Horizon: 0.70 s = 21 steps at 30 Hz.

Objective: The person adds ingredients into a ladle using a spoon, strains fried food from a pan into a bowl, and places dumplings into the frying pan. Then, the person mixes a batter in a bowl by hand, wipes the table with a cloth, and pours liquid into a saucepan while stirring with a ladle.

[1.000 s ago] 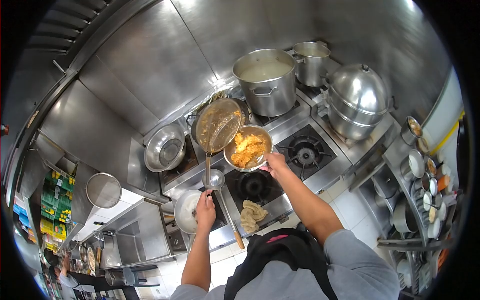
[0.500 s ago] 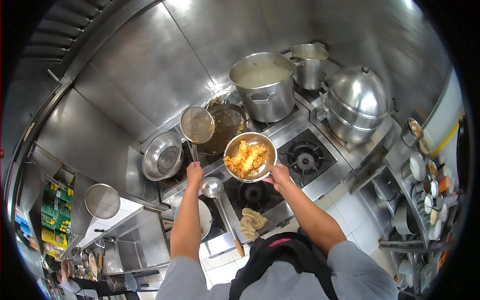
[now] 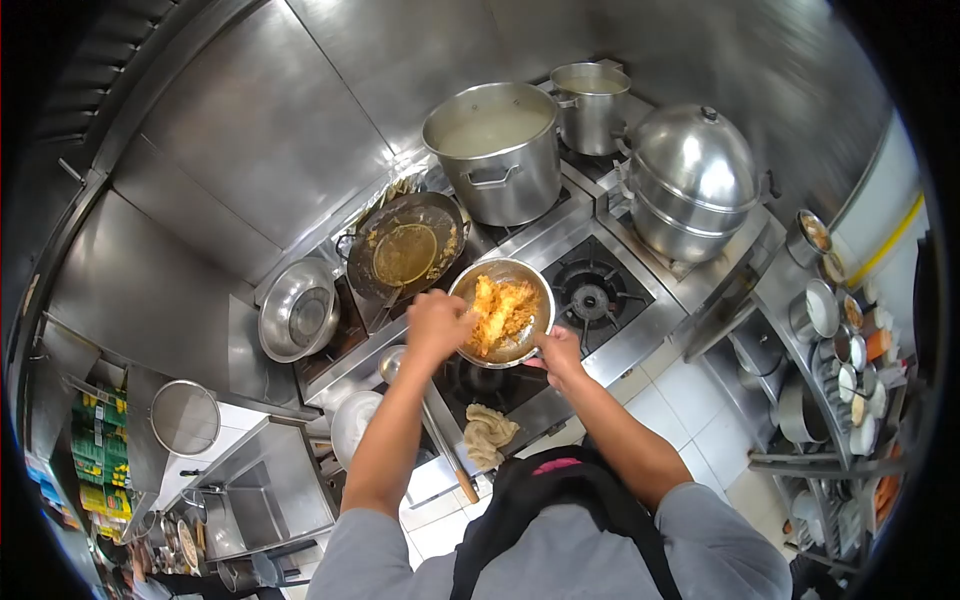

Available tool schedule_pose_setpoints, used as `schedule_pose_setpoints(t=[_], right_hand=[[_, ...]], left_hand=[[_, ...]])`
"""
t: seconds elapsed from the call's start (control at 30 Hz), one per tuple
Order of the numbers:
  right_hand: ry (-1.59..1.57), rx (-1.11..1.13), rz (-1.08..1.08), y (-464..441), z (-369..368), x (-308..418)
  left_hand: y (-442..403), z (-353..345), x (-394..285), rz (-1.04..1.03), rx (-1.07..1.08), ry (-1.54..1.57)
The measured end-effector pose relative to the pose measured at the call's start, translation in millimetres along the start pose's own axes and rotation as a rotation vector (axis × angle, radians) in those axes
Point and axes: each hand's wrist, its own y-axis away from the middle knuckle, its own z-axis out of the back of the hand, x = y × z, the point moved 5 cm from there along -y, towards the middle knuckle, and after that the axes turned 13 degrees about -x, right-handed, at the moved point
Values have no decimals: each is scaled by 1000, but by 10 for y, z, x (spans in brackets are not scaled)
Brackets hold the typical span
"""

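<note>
A metal bowl point(image 3: 540, 325) of golden fried food point(image 3: 500, 315) is tilted toward me over the front of the stove. My right hand point(image 3: 560, 357) is closed on its right rim. At the bowl's left side, my left hand point(image 3: 438, 325) has its fingers curled over the rim beside the food; what is between them is hidden. Behind it, a mesh strainer point(image 3: 405, 253) rests in a dark wok point(image 3: 440, 215) with fried crumbs along the wok's side. A ladle point(image 3: 440, 440) with a wooden handle lies below my left hand, partly hidden by my arm.
A large stockpot point(image 3: 515, 185), a smaller pot point(image 3: 592, 115) and a domed steamer point(image 3: 700, 180) stand at the back. To the left sits a metal basin point(image 3: 290, 335). A bare burner point(image 3: 590, 300) is right of the bowl; a cloth point(image 3: 488, 435) lies in front.
My left hand has let go of the strainer, which now lies in the wok, and has moved right to the bowl. My right hand still holds the bowl.
</note>
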Motion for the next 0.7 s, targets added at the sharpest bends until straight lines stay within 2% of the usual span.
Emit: schedule_pose_setpoints(t=[0.07, 0.23, 0.4, 0.53, 0.6, 0.63, 0.7], right_hand=[[-3, -36, -16, 41, -12, -30], [-33, -44, -21, 8, -25, -176], [-17, -59, -8, 14, 3, -239], [-31, -69, -14, 59, 21, -193], [-8, -74, -13, 64, 45, -214], [-6, -74, -17, 80, 71, -250], [-74, -42, -40, 81, 125, -276]], left_hand=[[92, -242, -285, 12, 118, -49], [144, -527, -445, -8, 154, -145], [223, -651, -413, 90, 192, -161], [284, -611, -590, 129, 204, -151], [347, -577, -688, 78, 68, -212], [398, -541, -703, 81, 72, -213], [444, -486, -780, 36, 102, -30]])
